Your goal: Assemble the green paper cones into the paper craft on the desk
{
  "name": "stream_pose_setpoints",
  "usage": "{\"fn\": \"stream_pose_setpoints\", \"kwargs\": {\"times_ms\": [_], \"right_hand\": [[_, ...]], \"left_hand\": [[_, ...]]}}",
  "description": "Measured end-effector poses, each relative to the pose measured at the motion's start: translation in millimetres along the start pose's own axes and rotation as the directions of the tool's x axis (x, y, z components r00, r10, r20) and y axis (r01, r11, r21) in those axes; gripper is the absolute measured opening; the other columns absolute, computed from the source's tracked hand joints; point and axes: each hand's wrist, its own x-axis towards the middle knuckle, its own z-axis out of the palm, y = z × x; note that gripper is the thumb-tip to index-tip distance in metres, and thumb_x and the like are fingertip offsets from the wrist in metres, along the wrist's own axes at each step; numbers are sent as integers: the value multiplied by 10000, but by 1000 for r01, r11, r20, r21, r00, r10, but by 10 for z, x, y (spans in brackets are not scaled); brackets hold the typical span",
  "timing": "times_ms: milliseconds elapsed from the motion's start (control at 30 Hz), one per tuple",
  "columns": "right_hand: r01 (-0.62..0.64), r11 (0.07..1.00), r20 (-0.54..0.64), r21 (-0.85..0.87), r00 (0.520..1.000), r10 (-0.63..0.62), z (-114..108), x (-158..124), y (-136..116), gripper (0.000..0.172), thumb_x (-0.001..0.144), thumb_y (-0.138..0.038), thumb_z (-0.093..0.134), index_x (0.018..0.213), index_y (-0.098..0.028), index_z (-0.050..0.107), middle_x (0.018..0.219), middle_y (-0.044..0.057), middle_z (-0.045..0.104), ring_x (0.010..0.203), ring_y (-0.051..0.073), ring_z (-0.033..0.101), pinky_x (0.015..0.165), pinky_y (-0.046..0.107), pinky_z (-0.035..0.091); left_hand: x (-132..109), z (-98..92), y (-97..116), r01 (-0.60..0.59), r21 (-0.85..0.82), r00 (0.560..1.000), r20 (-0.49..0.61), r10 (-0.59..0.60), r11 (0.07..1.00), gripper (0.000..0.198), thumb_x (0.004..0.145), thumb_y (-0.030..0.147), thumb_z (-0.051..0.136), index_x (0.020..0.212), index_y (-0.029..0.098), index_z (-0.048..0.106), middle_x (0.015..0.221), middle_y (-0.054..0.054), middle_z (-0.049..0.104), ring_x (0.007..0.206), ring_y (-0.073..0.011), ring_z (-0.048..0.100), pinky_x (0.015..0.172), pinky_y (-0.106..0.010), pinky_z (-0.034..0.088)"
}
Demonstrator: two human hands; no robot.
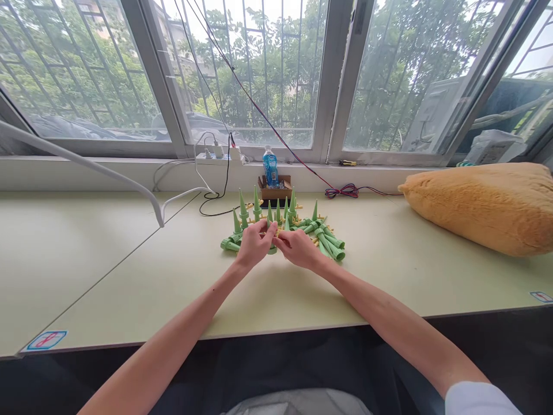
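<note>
Over the middle of the table, my left hand [254,243] and my right hand [300,248] meet with their fingers pinched together. Between them is a green plastic watering spike [272,251], its collar showing below the fingers of my left hand. A small yellow valve piece [277,230] sits at the fingertips of my right hand; the fingers hide most of it. Behind the hands, several green spikes [256,206] stand point up, some with yellow valves attached. More green spikes [330,243] lie in a pile just right of my right hand.
A small cardboard box [275,194] with a blue-labelled bottle [270,167] stands behind the spikes. Black and red cables [345,190] run along the back. On the right lies a large tan plush cushion [479,207]. A white curved stand [142,187] reaches in from the left.
</note>
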Motion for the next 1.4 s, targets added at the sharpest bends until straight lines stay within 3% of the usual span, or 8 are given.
{"fn": "stream_pose_setpoints", "kwargs": {"times_ms": [733,1067,1400], "right_hand": [[-4,999,34,42,999,3,-25,-18,-40,287,977,-368,422,866,-170,599,631,-4,571,518,93,428,533,210,285],[5,1000,14,18,1000,-5,-23,-18,-46,324,944,-406,486,717,-176,515,594,-19,524,502,86,384,516,212,261],[13,998,29,58,999,-14,-1,0,-14,285,947,-274,485,679,-175,488,604,-8,555,519,86,431,539,215,282]], "left_hand": [[19,-1,-20,-13,-25,1000,18,14,1000,369,852,478,520,638,177,523,637,-24,616,585,-147,589,501,-247,429],[27,-8,-33,19,-22,1000,-14,-19,1000,344,854,456,514,640,187,508,640,-23,630,547,-134,576,485,-241,431],[24,-25,-23,-4,39,997,-75,7,999,372,859,456,509,606,191,450,592,-7,605,518,-116,535,484,-231,396]]}}
